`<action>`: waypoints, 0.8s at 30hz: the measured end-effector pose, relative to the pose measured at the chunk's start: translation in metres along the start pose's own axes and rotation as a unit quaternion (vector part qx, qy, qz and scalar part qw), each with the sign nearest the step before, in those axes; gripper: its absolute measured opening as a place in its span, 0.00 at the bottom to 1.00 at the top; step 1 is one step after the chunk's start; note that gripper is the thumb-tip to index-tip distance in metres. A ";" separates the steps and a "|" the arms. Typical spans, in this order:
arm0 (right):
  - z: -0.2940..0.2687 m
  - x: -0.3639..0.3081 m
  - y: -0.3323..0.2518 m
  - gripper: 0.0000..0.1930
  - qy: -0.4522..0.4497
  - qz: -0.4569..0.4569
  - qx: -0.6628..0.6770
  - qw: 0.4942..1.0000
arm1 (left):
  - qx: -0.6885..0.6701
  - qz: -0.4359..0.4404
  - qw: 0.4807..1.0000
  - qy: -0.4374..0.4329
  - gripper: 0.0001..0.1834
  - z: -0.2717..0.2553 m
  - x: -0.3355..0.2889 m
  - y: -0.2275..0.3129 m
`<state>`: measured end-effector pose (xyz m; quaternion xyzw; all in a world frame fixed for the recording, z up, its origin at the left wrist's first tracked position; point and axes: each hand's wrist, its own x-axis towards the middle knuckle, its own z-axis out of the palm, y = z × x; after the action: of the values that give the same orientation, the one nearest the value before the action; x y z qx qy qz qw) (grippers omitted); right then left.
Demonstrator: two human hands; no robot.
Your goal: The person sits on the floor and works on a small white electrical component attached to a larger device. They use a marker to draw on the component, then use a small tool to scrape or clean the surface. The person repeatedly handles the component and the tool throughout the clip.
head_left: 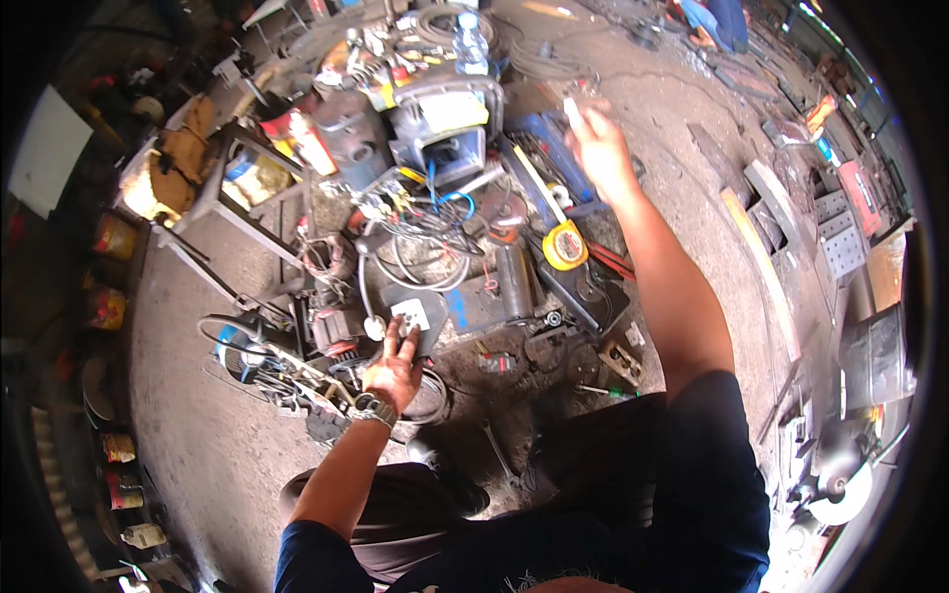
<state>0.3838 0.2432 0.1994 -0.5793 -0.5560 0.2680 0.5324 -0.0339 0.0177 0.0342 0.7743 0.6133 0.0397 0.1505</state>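
Observation:
My left hand (393, 381) is open, its fingers stretched onto a dark flat plate (427, 334) with a white, dark-spotted patch (408, 318). A watch is on that wrist. My right hand (601, 153) is raised at the far right of the clutter, blurred by motion. Its fingers are closed around a small white stick (570, 110), whose exact kind is unclear. Nearer than that hand lies a yellow tape measure (564, 246) with its blade (538, 181) drawn out beside a blue tool tray (560, 148).
Tangled cables (420, 242), a metal cylinder (515, 283) and a red-handled tool (611, 262) crowd the middle. A water bottle (472, 44) stands at the back. Metal plates (840, 237) lie to the right; a co-worker (720, 22) is far off. A wrench (499, 453) lies between my feet.

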 end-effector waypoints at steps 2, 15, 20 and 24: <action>-0.003 -0.037 -0.008 0.14 -0.009 -0.034 -0.024 0.999 | 0.010 -0.004 0.999 -0.042 0.43 -0.004 0.000 -0.004; 0.075 -0.271 0.000 0.19 -0.326 0.041 -0.189 0.925 | 0.034 -0.018 0.993 -0.108 0.44 -0.033 0.003 0.020; 0.119 -0.307 -0.023 0.19 -0.387 0.047 -0.333 0.859 | 0.077 -0.016 0.988 -0.130 0.44 -0.042 -0.001 0.018; 0.145 -0.302 -0.020 0.19 -0.424 0.064 -0.380 0.820 | 0.122 0.003 0.982 -0.147 0.46 -0.038 0.002 0.021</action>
<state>0.1739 0.0048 0.0903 -0.5992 -0.7460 0.2882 -0.0361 -0.0233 0.0222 0.0765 0.7864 0.5821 -0.1493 0.1430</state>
